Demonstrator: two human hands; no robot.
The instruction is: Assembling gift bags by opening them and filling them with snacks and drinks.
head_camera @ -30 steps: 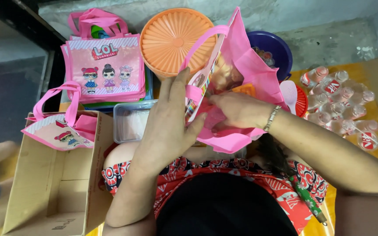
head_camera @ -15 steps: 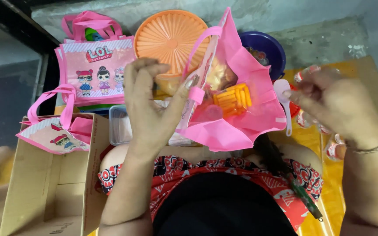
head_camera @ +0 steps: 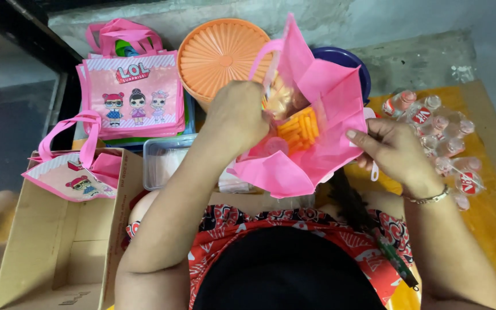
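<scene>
An open pink fabric gift bag [head_camera: 317,138] sits in front of me with orange snack packets [head_camera: 301,127] showing inside. My left hand [head_camera: 237,117] reaches into the bag's mouth at its left side, fingers curled around something inside. My right hand [head_camera: 394,150], with a bracelet on the wrist, pinches the bag's right edge and holds it open.
A stack of pink cartoon-doll bags [head_camera: 133,95] lies at the back left. Another such bag [head_camera: 76,172] rests on a cardboard box [head_camera: 58,241]. An orange ribbed lid [head_camera: 219,54], a blue bowl [head_camera: 348,60], a clear plastic tub [head_camera: 165,161] and several small water cups [head_camera: 437,129] surround me.
My right hand came back from the right and took hold of the bag's right edge. My left hand moved from the bag's rim into its opening.
</scene>
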